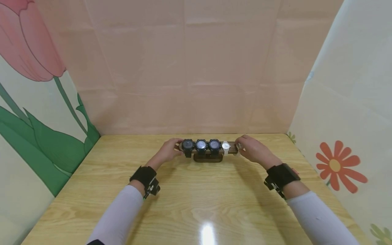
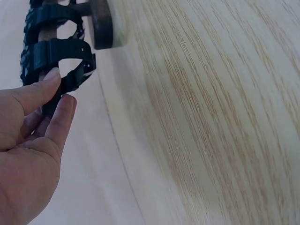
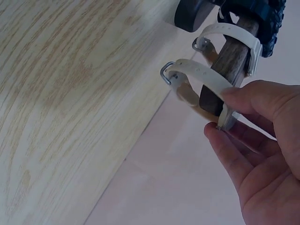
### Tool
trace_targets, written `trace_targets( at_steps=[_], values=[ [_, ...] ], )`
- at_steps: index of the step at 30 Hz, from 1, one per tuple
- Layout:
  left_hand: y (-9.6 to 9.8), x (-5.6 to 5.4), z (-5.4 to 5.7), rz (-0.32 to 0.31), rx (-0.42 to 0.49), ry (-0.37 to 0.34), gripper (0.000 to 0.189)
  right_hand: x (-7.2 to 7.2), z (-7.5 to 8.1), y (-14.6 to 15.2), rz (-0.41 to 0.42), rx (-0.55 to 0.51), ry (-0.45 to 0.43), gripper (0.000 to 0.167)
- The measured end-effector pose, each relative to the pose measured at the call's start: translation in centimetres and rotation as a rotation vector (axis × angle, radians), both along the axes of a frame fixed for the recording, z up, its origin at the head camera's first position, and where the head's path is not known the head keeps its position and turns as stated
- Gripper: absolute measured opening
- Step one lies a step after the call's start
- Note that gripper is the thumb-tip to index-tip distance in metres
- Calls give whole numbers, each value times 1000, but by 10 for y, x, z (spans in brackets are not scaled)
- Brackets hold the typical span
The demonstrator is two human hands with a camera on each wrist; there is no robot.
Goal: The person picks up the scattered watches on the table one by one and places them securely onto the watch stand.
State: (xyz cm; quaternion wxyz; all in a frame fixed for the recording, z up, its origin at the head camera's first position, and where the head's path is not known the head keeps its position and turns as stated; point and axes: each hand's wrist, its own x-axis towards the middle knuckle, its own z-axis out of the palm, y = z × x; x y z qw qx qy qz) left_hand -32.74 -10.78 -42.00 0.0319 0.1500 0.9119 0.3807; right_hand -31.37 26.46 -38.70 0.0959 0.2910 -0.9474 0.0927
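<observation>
A dark wooden watch stand [image 1: 208, 158] with a horizontal bar stands near the table's back edge. Three black watches [image 1: 201, 145] hang side by side on the bar, and a white watch [image 1: 225, 146] sits to their right. My left hand [image 1: 167, 149] grips the bar's left end, thumb and fingers beside the outermost black watch's strap [image 2: 58, 52]. At the right end, my right hand [image 1: 254, 149] pinches a second white watch [image 3: 199, 72], whose buckled strap loops around the bar's tip [image 3: 213, 101].
The wood-grain table [image 1: 183, 194] extends toward me. A pinkish sheet [image 1: 183, 75] hangs behind it. Side panels with a printed tulip [image 1: 33, 41] and a red flower [image 1: 335, 165] flank the table. Dark straps with small devices [image 1: 146, 177] circle both wrists.
</observation>
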Motion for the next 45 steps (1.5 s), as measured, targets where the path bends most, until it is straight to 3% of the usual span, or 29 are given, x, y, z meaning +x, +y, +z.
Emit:
trace_targets(
  at_steps=[13, 45],
  values=[
    [-1, -1, 0, -9, 0, -7, 62, -3, -2, -4, 8, -15, -56, 34],
    [0, -2, 1, -11, -25, -2, 62, -9, -2, -11, 66, 11, -63, 37]
  ],
)
